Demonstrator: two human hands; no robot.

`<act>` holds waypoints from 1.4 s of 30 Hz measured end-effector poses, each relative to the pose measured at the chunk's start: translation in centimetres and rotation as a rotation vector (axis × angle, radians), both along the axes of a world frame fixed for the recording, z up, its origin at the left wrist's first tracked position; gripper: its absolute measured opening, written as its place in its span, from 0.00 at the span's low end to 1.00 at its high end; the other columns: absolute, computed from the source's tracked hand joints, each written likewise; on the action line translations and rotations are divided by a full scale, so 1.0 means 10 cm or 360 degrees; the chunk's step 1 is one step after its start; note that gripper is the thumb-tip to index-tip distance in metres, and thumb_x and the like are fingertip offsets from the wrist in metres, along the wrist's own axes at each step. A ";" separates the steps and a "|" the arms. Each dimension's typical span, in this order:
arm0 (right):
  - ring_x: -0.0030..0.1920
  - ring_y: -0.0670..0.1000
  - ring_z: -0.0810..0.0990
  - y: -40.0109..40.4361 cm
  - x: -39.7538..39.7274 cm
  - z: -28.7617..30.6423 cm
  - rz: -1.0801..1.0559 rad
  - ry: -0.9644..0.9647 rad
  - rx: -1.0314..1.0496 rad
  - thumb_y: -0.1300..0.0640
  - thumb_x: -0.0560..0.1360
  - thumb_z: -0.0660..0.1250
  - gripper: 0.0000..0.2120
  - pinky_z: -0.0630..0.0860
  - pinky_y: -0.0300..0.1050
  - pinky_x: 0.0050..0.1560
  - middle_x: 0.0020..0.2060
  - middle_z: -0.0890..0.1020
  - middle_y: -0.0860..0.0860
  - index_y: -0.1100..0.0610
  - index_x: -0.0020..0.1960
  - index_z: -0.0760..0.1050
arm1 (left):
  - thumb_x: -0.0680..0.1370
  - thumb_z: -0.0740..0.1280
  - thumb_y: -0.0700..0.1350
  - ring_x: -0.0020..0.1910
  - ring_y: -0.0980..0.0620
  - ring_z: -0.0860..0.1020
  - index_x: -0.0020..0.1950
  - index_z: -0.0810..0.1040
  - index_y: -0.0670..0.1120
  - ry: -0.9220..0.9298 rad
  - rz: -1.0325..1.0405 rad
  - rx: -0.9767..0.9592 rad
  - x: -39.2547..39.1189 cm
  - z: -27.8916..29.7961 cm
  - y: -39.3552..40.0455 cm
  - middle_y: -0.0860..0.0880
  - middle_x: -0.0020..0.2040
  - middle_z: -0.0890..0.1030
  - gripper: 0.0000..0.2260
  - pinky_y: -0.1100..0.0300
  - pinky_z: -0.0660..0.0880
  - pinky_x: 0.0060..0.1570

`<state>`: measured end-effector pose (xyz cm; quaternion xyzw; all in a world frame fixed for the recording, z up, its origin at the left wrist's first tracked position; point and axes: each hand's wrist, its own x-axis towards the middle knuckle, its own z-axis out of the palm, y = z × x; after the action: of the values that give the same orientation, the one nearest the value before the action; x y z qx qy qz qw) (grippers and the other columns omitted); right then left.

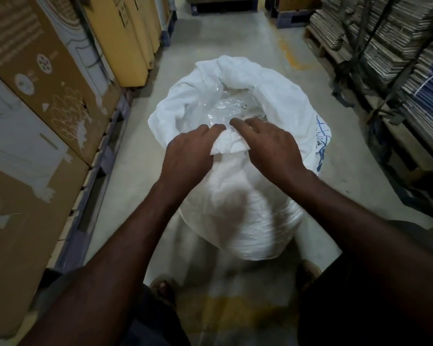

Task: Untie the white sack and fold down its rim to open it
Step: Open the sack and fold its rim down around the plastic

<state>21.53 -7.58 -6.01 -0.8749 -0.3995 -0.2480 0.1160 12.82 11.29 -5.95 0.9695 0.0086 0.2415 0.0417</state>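
Note:
A large white sack (250, 211) stands on the concrete floor between my feet, its mouth open wide. Its rim (175, 101) is rolled outward around the left, far and right sides. Inside lie clear plastic bags (233, 108), one with a printed label. My left hand (188, 153) grips the near edge of the rim, fingers curled over the cloth. My right hand (270, 143) lies on the same near edge just to the right, fingers reaching over it into the opening. No tie or string is visible.
Tall cardboard boxes (35, 101) on pallets line the left side of the aisle. Stacks of flattened cartons (395, 41) on pallets fill the right side. The concrete floor (223, 38) runs ahead to more pallets at the far end.

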 end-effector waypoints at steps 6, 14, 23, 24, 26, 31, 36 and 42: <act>0.47 0.61 0.77 -0.05 0.07 0.01 0.0051 0.0025 0.0004 0.65 0.72 0.49 0.38 0.73 0.55 0.43 0.55 0.78 0.58 0.52 0.80 0.66 | 0.78 0.64 0.75 0.61 0.52 0.75 0.80 0.66 0.59 0.0724 -0.0298 -0.0713 -0.05 0.05 0.00 0.52 0.61 0.78 0.35 0.48 0.74 0.65; 0.65 0.51 0.72 -0.17 -0.06 0.09 0.0395 0.0692 -0.0100 0.40 0.73 0.72 0.45 0.69 0.55 0.65 0.64 0.70 0.48 0.45 0.84 0.55 | 0.78 0.72 0.44 0.50 0.54 0.77 0.53 0.78 0.54 -0.0005 0.0063 -0.0532 -0.13 0.09 0.18 0.55 0.50 0.79 0.07 0.52 0.75 0.43; 0.44 0.60 0.75 -0.11 -0.09 -0.01 0.0122 0.0045 0.0004 0.70 0.67 0.68 0.16 0.69 0.54 0.37 0.44 0.75 0.54 0.57 0.52 0.73 | 0.72 0.81 0.60 0.49 0.51 0.76 0.55 0.72 0.52 0.0434 -0.0385 -0.0578 -0.18 0.11 0.06 0.54 0.52 0.75 0.24 0.52 0.75 0.44; 0.42 0.60 0.74 -0.09 -0.09 -0.06 0.0087 -0.0016 0.0019 0.70 0.66 0.68 0.16 0.68 0.54 0.37 0.43 0.74 0.54 0.57 0.51 0.73 | 0.71 0.82 0.61 0.49 0.50 0.76 0.56 0.71 0.52 0.0601 -0.0454 -0.0735 -0.21 0.12 0.09 0.52 0.52 0.77 0.26 0.53 0.75 0.47; 0.41 0.60 0.72 -0.06 -0.10 -0.14 0.0035 -0.0093 0.0050 0.71 0.67 0.68 0.16 0.69 0.55 0.38 0.42 0.72 0.55 0.57 0.49 0.71 | 0.73 0.82 0.56 0.46 0.49 0.74 0.51 0.69 0.53 0.0673 -0.0436 -0.0838 -0.24 0.06 0.15 0.51 0.50 0.78 0.23 0.52 0.73 0.46; 0.48 0.57 0.75 0.01 -0.19 -0.13 0.0131 0.0189 -0.0054 0.55 0.69 0.74 0.23 0.73 0.55 0.48 0.50 0.73 0.52 0.54 0.62 0.73 | 0.76 0.73 0.46 0.38 0.49 0.71 0.42 0.60 0.53 0.0100 -0.0059 -0.0210 -0.16 -0.15 0.14 0.54 0.39 0.68 0.19 0.54 0.65 0.33; 0.71 0.59 0.70 -0.17 -0.08 -0.06 0.0173 0.0701 -0.0341 0.35 0.66 0.77 0.40 0.72 0.63 0.64 0.72 0.67 0.54 0.46 0.73 0.69 | 0.76 0.72 0.39 0.45 0.43 0.78 0.50 0.74 0.46 -0.0142 -0.0133 0.0005 -0.15 -0.34 0.05 0.48 0.52 0.79 0.08 0.48 0.75 0.33; 0.50 0.59 0.80 -0.06 -0.04 -0.12 0.0105 0.0162 -0.0257 0.59 0.72 0.74 0.23 0.66 0.47 0.33 0.49 0.79 0.52 0.51 0.64 0.71 | 0.80 0.68 0.39 0.57 0.46 0.81 0.72 0.69 0.49 0.0059 -0.0090 -0.0589 -0.22 -0.35 -0.12 0.51 0.62 0.80 0.22 0.47 0.79 0.49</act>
<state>21.13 -8.22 -7.18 -0.8793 -0.4403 -0.1661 0.0732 10.66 10.10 -9.46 0.9494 0.0264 0.2167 0.2259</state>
